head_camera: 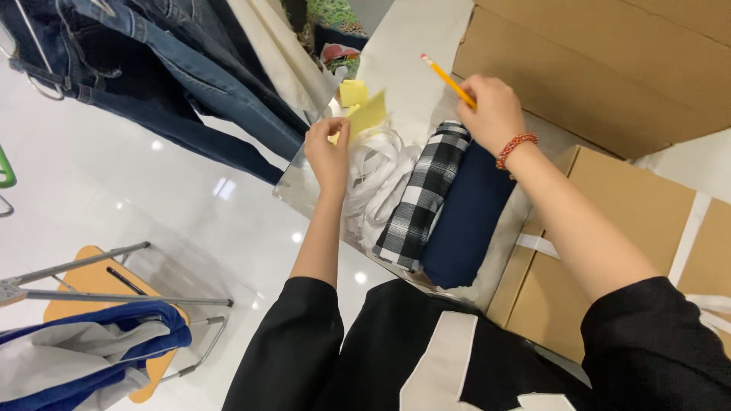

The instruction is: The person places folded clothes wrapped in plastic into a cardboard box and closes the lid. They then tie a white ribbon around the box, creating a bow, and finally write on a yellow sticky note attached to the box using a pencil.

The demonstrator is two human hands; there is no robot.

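My left hand (pixel 329 152) pinches a yellow sticky note (pixel 368 114) by its corner, just above a pile of white strapping (pixel 381 183). A small yellow pad of notes (pixel 352 92) lies on the white table beyond it. My right hand (pixel 493 113) grips a yellow pencil (pixel 445 78) with a pink eraser end pointing up and left. That hand rests on the far end of a black-and-white plaid folded cloth (pixel 422 202). A folded navy cloth (pixel 466 221) lies right beside the plaid one. A red bead bracelet (pixel 515 148) circles my right wrist.
Large cardboard boxes stand at the right (pixel 632 205) and at the back right (pixel 609 61). Jeans (pixel 175 68) hang on a rack at the upper left. A wooden stool (pixel 84 285) with blue and white fabric (pixel 91 350) sits on the glossy white floor at the lower left.
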